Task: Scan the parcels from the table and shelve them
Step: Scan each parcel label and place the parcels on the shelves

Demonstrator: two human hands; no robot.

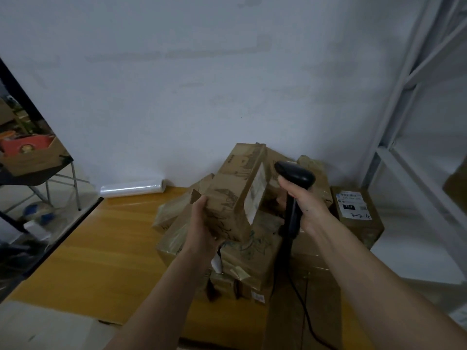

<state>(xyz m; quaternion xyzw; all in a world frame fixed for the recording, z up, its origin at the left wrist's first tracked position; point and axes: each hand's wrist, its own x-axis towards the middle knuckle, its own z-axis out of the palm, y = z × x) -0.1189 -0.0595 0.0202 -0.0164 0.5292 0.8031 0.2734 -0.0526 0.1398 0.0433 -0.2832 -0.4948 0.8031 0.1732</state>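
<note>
The left hand grips a long cardboard parcel from below, lifted above a pile of parcels on the wooden bench. The right hand holds a black scanner by its handle, its head just beside the parcel's white label. White shelves stand to the right.

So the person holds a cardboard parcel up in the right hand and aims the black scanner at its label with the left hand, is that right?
Not quite: the hands are swapped. In the head view the left hand holds the cardboard parcel up, and the right hand grips the black scanner, aimed toward the white label on the parcel's side. The rest stands.
</note>
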